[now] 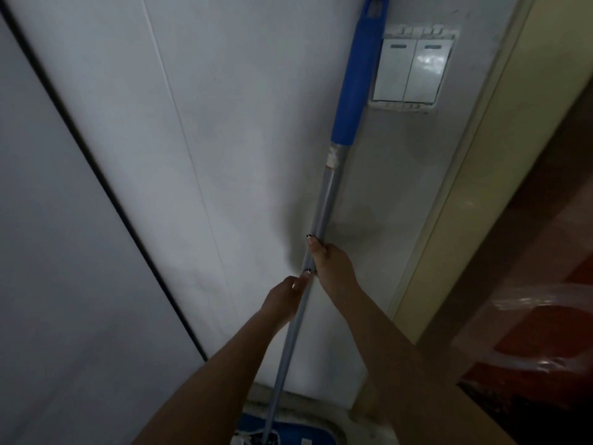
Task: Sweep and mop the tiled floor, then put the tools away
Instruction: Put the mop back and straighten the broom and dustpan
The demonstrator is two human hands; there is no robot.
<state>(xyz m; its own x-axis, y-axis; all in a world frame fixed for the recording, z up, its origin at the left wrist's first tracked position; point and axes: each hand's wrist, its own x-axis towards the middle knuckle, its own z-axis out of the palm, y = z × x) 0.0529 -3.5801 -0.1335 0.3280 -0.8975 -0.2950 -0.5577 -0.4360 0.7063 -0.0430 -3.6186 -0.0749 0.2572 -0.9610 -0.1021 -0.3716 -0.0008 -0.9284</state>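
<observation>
A pale wall fills the view, with a double light switch near a cream door frame. The mop stands almost upright against this wall, its blue mop head down at the floor. Both hands grip the grey pole, the right hand curled round it just above the left hand. This looks like the putting-away stage. Little floor shows, so the sweeping and mopping can't be judged, and no broom is in sight.

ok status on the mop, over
Both closed round the mop pole: left grip low, right grip higher. Mop standing by the wall. Light switch just beside the handle.
</observation>
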